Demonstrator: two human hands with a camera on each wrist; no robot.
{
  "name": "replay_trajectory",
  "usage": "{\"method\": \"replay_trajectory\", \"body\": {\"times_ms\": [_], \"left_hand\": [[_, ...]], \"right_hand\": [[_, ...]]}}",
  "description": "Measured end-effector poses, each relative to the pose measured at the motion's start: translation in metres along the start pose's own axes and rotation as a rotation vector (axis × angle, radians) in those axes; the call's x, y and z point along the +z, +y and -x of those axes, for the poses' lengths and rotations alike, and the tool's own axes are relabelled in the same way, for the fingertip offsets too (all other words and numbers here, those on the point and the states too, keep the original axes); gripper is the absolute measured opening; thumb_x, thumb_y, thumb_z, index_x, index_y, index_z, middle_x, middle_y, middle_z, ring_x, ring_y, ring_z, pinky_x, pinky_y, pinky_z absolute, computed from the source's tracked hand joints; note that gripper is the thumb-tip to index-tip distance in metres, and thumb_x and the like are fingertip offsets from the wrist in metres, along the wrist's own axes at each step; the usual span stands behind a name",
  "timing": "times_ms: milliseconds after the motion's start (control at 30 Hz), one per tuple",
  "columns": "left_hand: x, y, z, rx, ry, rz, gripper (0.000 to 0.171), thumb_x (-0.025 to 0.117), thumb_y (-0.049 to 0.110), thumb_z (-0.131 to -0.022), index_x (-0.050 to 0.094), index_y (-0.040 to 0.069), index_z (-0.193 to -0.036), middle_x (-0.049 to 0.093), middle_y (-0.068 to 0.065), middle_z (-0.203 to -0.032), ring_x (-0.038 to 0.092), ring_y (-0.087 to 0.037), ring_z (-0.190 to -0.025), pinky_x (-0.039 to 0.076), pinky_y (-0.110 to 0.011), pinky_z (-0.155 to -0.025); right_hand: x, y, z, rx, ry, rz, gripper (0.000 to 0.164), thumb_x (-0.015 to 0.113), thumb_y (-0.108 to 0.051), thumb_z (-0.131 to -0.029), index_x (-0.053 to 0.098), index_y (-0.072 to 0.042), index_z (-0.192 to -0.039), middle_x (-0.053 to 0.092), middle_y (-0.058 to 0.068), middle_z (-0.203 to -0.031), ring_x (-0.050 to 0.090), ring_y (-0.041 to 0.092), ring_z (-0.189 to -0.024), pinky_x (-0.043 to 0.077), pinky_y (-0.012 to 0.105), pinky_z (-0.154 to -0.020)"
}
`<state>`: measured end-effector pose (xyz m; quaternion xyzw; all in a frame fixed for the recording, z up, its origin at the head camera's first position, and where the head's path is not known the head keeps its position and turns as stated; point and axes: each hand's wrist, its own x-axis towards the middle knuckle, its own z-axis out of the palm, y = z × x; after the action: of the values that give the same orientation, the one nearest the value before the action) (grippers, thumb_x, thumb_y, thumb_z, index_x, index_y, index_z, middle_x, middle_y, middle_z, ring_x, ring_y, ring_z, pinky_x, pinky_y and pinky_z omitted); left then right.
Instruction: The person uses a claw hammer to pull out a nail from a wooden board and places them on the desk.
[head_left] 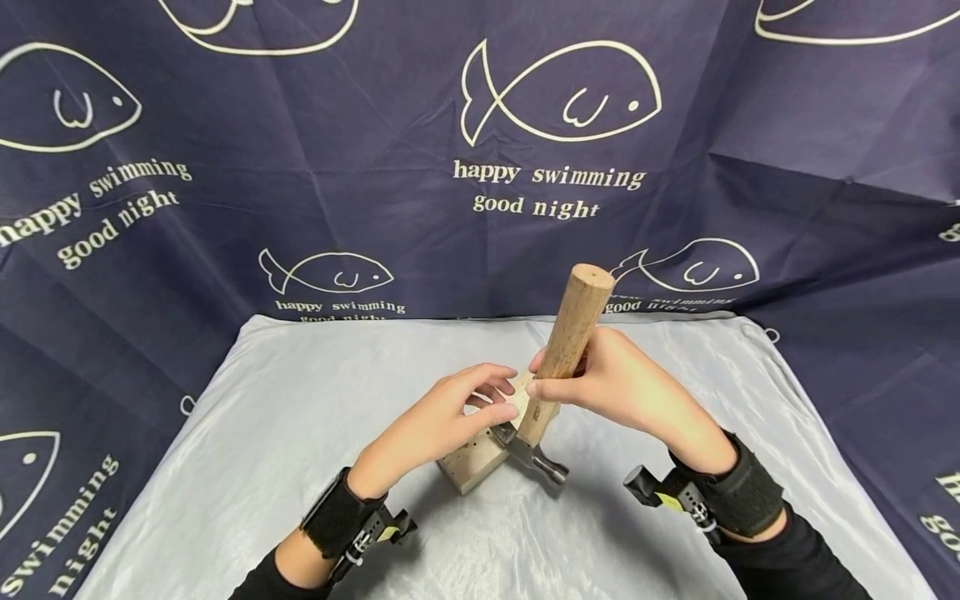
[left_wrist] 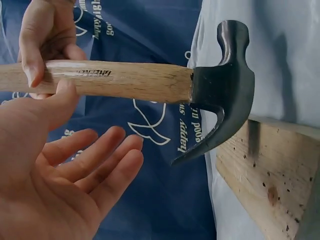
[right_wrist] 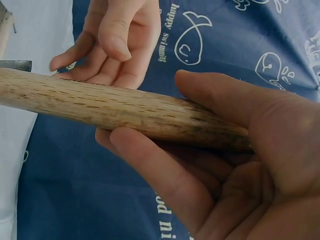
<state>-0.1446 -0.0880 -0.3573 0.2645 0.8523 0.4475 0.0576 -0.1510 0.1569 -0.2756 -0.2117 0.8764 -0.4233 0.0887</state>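
Observation:
My right hand (head_left: 626, 379) grips a claw hammer by its wooden handle (head_left: 573, 325). The handle points up and away, with the dark metal head (left_wrist: 235, 82) at its lower end. In the right wrist view, thumb and fingers (right_wrist: 155, 165) lie on opposite sides of the handle. My left hand (head_left: 465, 404) is beside the hammer, fingers loosely bent and holding nothing. Its thumb overlaps the handle in the left wrist view; whether they touch I cannot tell. Beneath the hands lies a pale wooden block (head_left: 474, 462) dotted with small dark holes, partly hidden by them.
A shiny whitish cloth (head_left: 300, 417) covers the table. Behind and at both sides hangs a dark blue curtain (head_left: 420, 167) printed with white fish and lettering. At the right wrist view's upper left edge, a thin dark nail-like piece (right_wrist: 14, 27) sticks out from the block.

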Motion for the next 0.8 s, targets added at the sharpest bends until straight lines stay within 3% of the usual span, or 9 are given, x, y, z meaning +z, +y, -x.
{"method": "replay_trajectory", "body": {"times_ms": [67, 333, 567, 800], "left_hand": [[0.0, 0.003, 0.002, -0.022, -0.027, 0.026, 0.047, 0.07, 0.041, -0.097, 0.057, 0.028, -0.141, 0.066, 0.013, -0.122, 0.065, -0.004, -0.111, 0.055, -0.036, -0.098], [-0.002, 0.009, 0.004, 0.028, -0.088, 0.085, 0.039, 0.075, 0.041, -0.093, 0.062, 0.037, -0.13, 0.066, 0.018, -0.12, 0.066, -0.006, -0.111, 0.055, -0.039, -0.098], [-0.003, 0.007, 0.007, 0.008, -0.125, 0.184, 0.017, 0.074, 0.034, -0.095, 0.067, 0.03, -0.111, 0.07, 0.012, -0.112, 0.068, -0.009, -0.11, 0.057, -0.031, -0.096], [-0.005, 0.005, 0.012, -0.01, -0.104, 0.21, 0.013, 0.073, 0.033, -0.095, 0.067, 0.028, -0.105, 0.072, 0.009, -0.109, 0.069, -0.012, -0.108, 0.058, -0.03, -0.094]], "right_hand": [[0.002, -0.002, 0.002, -0.014, -0.005, -0.009, 0.024, 0.085, -0.024, -0.084, 0.073, -0.019, -0.104, 0.076, -0.003, -0.095, 0.071, 0.014, -0.083, 0.058, 0.037, -0.074], [0.008, -0.012, 0.007, -0.049, -0.022, -0.049, 0.025, 0.086, -0.026, -0.083, 0.074, -0.02, -0.105, 0.075, -0.005, -0.094, 0.071, 0.013, -0.083, 0.059, 0.036, -0.074], [0.016, -0.017, 0.006, -0.083, -0.041, -0.077, 0.025, 0.085, -0.027, -0.084, 0.075, -0.019, -0.106, 0.075, -0.007, -0.095, 0.071, 0.012, -0.085, 0.059, 0.034, -0.076], [0.022, -0.02, 0.006, -0.086, -0.057, -0.108, 0.025, 0.085, -0.026, -0.085, 0.074, -0.02, -0.107, 0.075, -0.007, -0.096, 0.072, 0.013, -0.086, 0.059, 0.035, -0.077]]}}
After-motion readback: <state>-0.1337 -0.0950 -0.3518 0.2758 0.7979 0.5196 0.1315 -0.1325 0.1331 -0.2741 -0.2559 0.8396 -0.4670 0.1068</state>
